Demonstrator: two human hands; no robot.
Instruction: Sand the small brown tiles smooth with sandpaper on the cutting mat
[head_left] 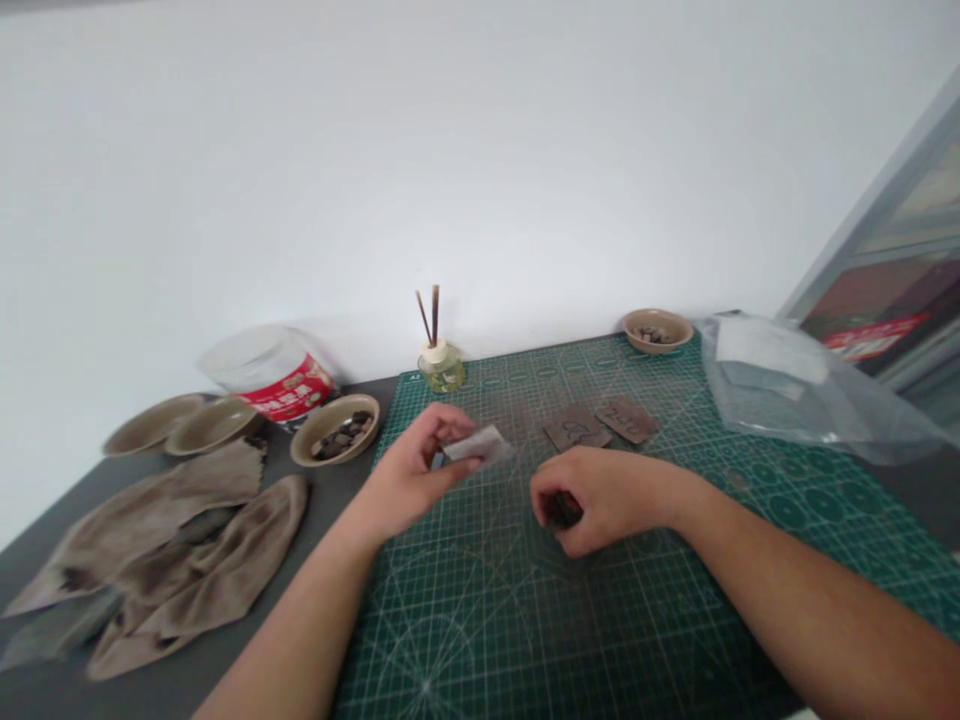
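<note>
Above the broad green gridded cutting mat (pixel 480 620), probably there as a protective surface, my left hand (pixel 421 460) and right hand (pixel 604 492) respectively pinch a small pale thin sheet (pixel 487 443), seemingly edge-held to free its face, and curl around a dark lump (pixel 562 510) I can't identify.

- Bare left forearm (pixel 307 610) reaches up from below.
- Left hand (pixel 416 460) points right, thumb (pixel 456 475) and fingers (pixel 442 417) pinching.
- Bare right forearm (pixel 795 585) slants in from lower right.
- Right hand (pixel 600 490) curls inward.
</note>
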